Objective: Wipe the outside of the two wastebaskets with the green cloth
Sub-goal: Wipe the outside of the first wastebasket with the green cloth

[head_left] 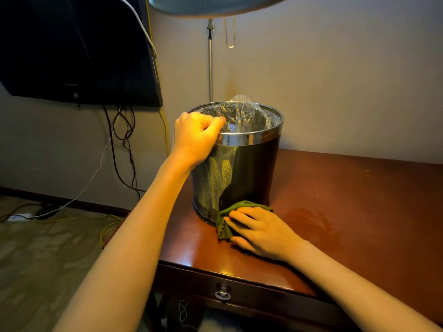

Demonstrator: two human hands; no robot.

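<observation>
A dark round wastebasket with a chrome rim band and a clear plastic liner stands upright on the brown wooden table. My left hand grips the basket's rim on its left side. My right hand presses the green cloth against the bottom front of the basket, where it meets the tabletop. Only one wastebasket is in view.
A floor lamp pole rises behind the basket, its shade overhead. A dark TV hangs on the wall at left, with cables trailing down to a power strip on the carpet. The table's drawer has a metal pull.
</observation>
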